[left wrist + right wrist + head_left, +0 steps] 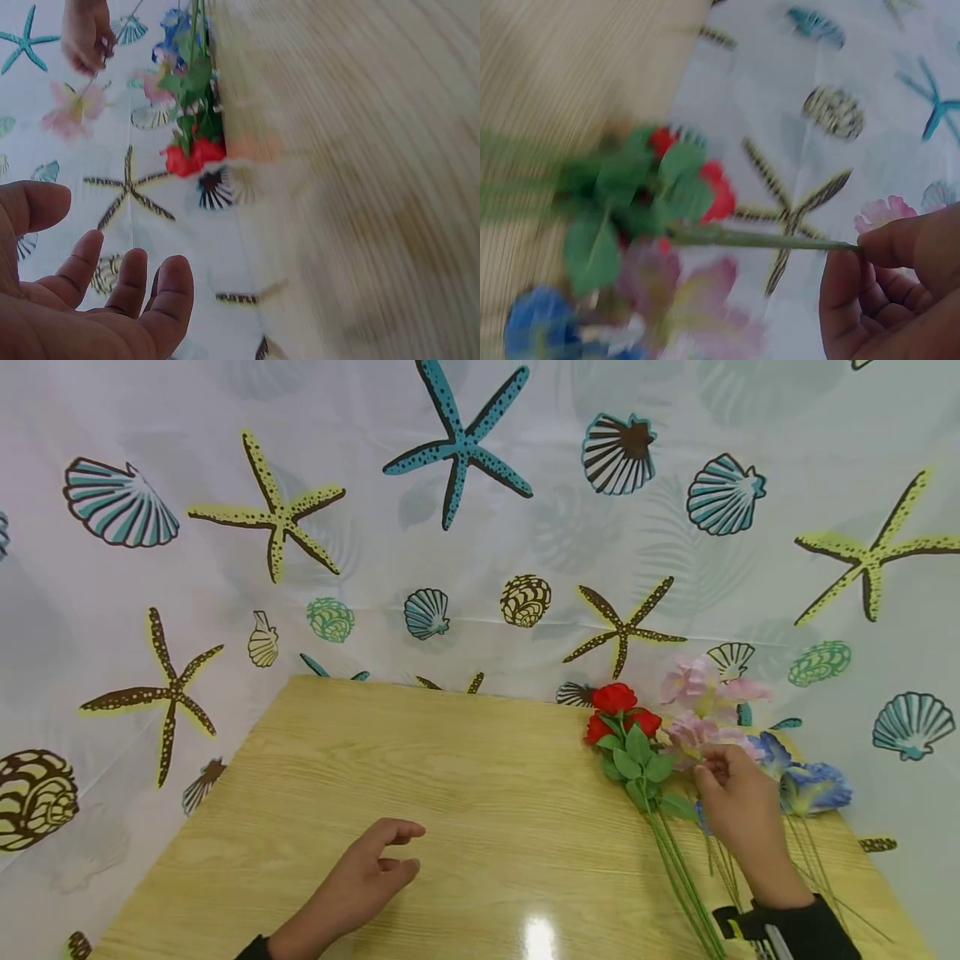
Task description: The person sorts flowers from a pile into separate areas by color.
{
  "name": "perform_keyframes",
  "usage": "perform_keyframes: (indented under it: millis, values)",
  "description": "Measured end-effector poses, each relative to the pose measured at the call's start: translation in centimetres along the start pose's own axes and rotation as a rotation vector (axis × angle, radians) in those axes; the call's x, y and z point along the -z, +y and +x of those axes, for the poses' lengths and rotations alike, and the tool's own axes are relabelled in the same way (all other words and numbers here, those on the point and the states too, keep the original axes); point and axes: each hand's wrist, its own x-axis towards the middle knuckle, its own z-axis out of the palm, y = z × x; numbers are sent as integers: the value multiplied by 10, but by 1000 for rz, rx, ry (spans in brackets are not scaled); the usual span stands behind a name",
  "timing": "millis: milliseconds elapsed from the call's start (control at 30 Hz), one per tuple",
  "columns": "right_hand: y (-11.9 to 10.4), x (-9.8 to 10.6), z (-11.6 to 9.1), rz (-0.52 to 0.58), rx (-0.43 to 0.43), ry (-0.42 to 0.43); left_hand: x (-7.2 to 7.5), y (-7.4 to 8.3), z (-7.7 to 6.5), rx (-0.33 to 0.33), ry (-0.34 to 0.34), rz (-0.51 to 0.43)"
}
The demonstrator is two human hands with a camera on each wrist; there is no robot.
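My right hand is raised over the table's right side and pinches a thin green stem between thumb and fingertips. A pink flower hangs from that stem in the left wrist view. Close to this hand lie red roses with green leaves, another pink flower and blue flowers. The held bloom overlaps the pink one behind it in the head view. Over the table's front left, my left hand has its fingers spread and loosely bent, holding nothing.
The wood-grain table reaches back to a white cloth printed with starfish and shells. Long rose stems run toward the front edge. Thin stems of the blue flowers lie under and beside the right forearm.
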Motion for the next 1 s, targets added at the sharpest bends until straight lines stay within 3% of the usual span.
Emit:
perform_keyframes:
  millis: [200,467,600,767,1000]
  values:
    - [54,4,19,-84,-57,-17,19,-6,-7,95,109,-8]
    - [94,-7,19,-142,-59,-132,17,-7,-9,120,106,-24]
    - [102,-15,17,-156,-58,-174,15,-9,-8,115,102,-4]
    - [104,-18,14,-145,-89,-165,13,-11,-5,113,87,3]
    - [92,-10,12,-123,-164,-183,14,-9,5,88,138,-3]
